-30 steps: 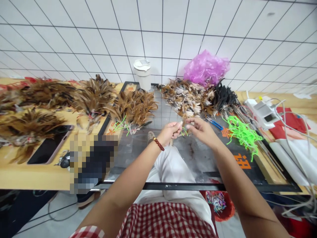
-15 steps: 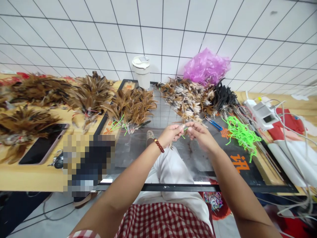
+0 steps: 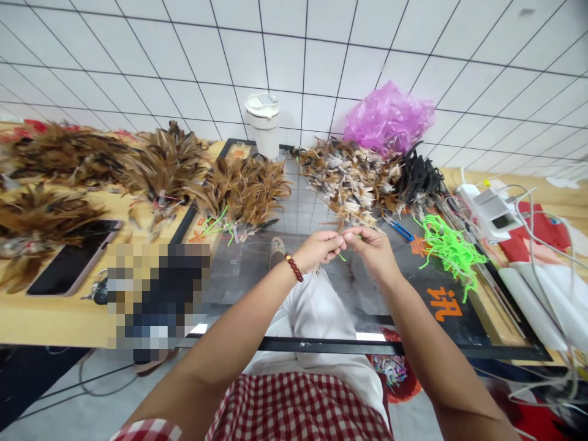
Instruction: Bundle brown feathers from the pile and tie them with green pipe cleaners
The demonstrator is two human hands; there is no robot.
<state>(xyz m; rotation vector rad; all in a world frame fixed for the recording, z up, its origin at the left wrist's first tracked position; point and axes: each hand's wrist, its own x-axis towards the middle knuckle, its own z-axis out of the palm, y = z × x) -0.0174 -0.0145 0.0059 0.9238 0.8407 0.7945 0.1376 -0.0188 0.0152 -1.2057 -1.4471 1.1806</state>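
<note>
My left hand [image 3: 322, 247], with a beaded bracelet [image 3: 294, 268] at its wrist, is closed in a pinch over the glass tabletop. Thin feather tips [image 3: 318, 268] poke out beneath it. Its fingertips meet those of my right hand [image 3: 369, 250], also pinched. A short bright green strand [image 3: 342, 257] hangs out where the fingers come together; most of it is hidden. Just beyond my hands lie a pile of brown feathers [image 3: 248, 190] and a mixed brown and white feather pile [image 3: 351, 177]. A heap of green strands [image 3: 452, 251] sits to the right.
Blue thread snips [image 3: 399, 229] lie beside the black feathers [image 3: 418, 174]. A white lidded cup [image 3: 265, 125] and a purple plastic bag [image 3: 388, 116] stand against the tiled wall. Further left are more feather bundles [image 3: 163, 159], a phone [image 3: 73, 257] and keys [image 3: 100, 288]. Cables and a white device [image 3: 491, 211] occupy the right.
My fingertips have drawn closer together, and the green strand now dangles just below them. The view has shifted slightly.
</note>
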